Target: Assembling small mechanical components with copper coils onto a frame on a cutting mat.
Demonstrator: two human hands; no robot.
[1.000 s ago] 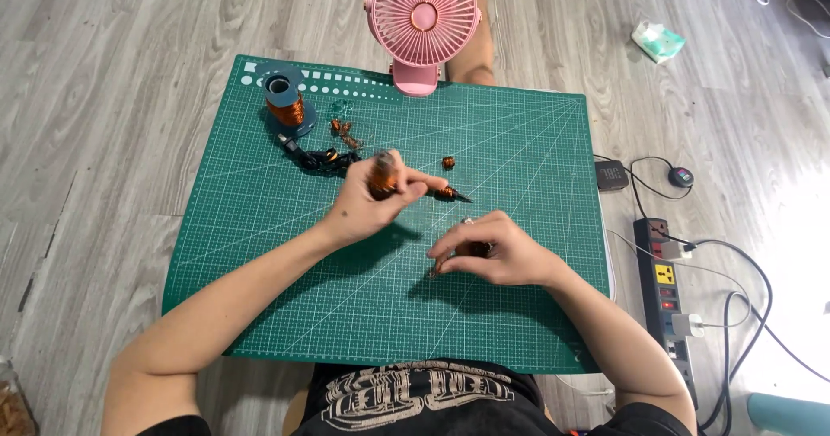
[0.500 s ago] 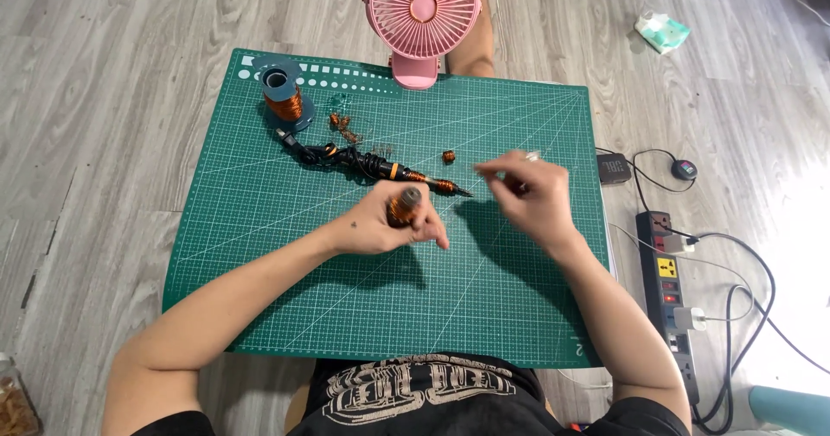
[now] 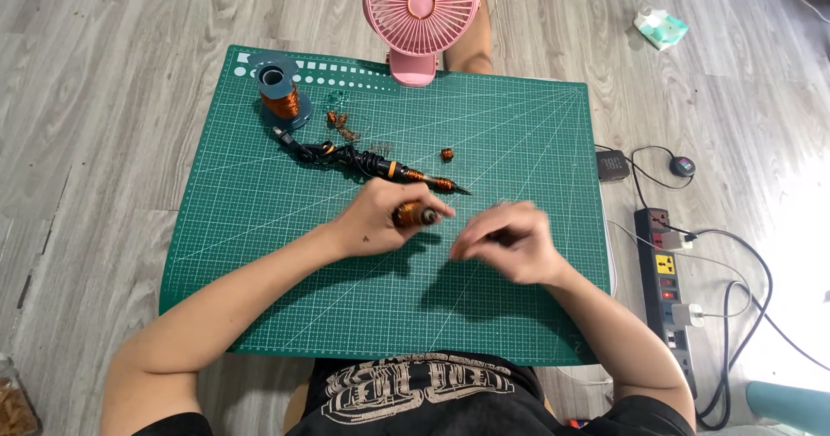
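Green cutting mat (image 3: pixel 259 254) on the floor; left hand (image 3: pixel 373 221) above its middle, fingers closed round a small copper-wound coil (image 3: pixel 413 215) — light, its thin wire easily damaged, best held by the ends. Right hand (image 3: pixel 512 242) blurred — grip unclear.

fan (image 3: pixel 419 8) behind mat (image 3: pixel 259 228), spool (image 3: pixel 278 99) on mat

Bright daylight glares from the right; the right hand (image 3: pixel 510 241) is motion-blurred.

Grey wooden floor (image 3: pixel 104 99) carries a green cutting mat (image 3: pixel 259 254), power strip (image 3: pixel 667 285), perhaps tissues (image 3: pixel 660 28).
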